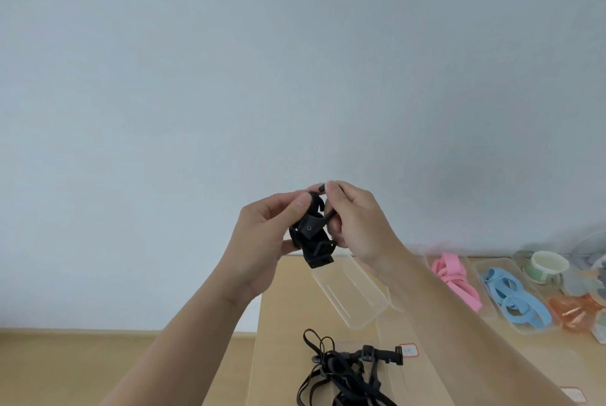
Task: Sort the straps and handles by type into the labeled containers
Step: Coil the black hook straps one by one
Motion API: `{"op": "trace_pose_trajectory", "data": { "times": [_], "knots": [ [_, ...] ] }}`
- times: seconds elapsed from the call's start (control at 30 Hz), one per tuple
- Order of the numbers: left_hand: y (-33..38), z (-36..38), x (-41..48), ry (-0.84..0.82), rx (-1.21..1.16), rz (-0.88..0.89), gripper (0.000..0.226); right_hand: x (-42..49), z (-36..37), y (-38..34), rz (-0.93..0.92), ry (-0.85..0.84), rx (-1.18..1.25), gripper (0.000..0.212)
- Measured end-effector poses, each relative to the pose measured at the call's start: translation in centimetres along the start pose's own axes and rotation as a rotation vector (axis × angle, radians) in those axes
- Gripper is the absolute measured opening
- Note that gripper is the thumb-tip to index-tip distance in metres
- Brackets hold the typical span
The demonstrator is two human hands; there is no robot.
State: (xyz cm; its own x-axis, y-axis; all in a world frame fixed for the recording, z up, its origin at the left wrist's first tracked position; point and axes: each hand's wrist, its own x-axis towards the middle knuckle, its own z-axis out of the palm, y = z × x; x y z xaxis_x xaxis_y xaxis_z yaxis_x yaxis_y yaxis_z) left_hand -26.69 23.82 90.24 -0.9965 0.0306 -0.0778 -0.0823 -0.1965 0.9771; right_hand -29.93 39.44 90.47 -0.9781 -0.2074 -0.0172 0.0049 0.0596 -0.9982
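Both hands hold a bundled black strap raised above the table; the left hand cups it steady; the right hand pinches its loose end, likely to tidy it for the empty clear container just below.

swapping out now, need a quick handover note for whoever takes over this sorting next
Hands: left hand and right hand both grip one bundled black strap, held up above the table.
The clear tray below it looks empty.
Done: pink straps and blue straps lie sorted apart at the right.
Left: place the held strap, then sort the black strap pile at the near edge.
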Motion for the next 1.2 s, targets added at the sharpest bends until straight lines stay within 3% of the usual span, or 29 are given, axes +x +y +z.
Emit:
{"op": "trace_pose_trajectory", "data": {
  "times": [0.23,0.4,0.57,0.73,0.83,0.97,1.1,1.2],
  "knots": [
    [-1.9,0.9,-0.4,-0.056,-0.021,0.042,0.070,0.4,0.7,0.6,0.056,0.324,0.018,0.033],
    [-2.5,2.4,-1.0,-0.036,0.038,0.155,0.069,0.5,1.1,-0.1,0.065,0.363,0.011,0.046],
    [-2.2,2.1,-0.5,0.027,0.115,0.255,0.061,0.3,1.1,-0.8,0.223,0.224,0.126,0.036],
    [-1.9,0.9,0.0,-0.020,0.267,0.305,0.057,0.1,1.0,-0.8,0.294,0.103,0.105,0.047],
    [-1.8,0.5,0.4,-0.055,0.253,0.286,0.054,0.3,1.5,-0.5,0.235,0.111,0.017,0.044],
    [-2.4,0.3,0.1,-0.071,0.215,0.287,0.056,0.2,1.5,-0.6,0.138,0.048,-0.076,0.081],
    [-2.5,0.2,0.1,-0.076,0.151,0.256,0.050,0.7,1.5,0.6,0.043,-0.025,-0.261,0.070],
    [-2.1,-0.2,0.4,-0.095,0.138,0.261,0.039,1.1,1.5,1.4,0.041,-0.052,-0.218,0.062]
  ]
}}
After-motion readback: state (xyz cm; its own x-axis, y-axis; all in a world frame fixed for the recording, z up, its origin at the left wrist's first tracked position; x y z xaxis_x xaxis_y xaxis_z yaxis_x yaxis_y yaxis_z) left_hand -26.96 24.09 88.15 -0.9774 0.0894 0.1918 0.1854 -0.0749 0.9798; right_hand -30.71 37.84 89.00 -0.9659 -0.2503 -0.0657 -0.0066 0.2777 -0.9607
